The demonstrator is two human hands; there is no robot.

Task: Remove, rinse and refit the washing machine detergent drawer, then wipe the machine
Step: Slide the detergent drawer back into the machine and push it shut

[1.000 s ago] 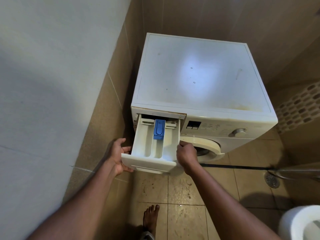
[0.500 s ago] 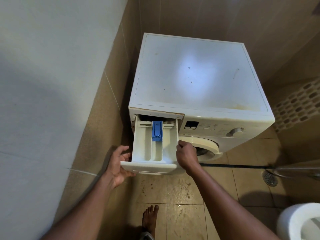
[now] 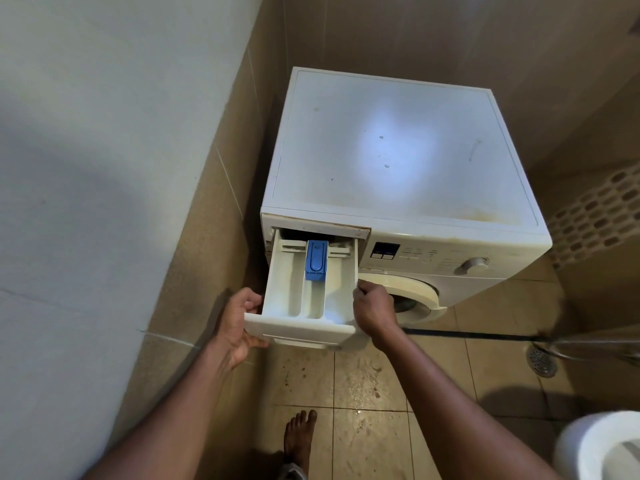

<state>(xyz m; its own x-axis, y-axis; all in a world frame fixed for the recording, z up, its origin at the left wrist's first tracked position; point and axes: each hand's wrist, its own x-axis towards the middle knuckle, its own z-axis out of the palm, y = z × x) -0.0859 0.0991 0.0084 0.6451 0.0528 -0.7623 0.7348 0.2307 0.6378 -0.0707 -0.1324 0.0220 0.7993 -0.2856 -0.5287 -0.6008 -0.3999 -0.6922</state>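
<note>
Inside white drawer (image 3: 294, 303), blue insert (image 3: 316, 259)

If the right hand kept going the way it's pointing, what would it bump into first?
Probably the drawer: the right hand pinches its right wall, with the fingers aimed into it. Depth is hard to judge from this view.

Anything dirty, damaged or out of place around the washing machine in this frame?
Yes. The washing machine has a yellow-brown stain near its top's front right corner, and the floor tiles before it carry dark specks. The detergent drawer sticks out, held by the left hand and right hand, as the task expects.
</note>
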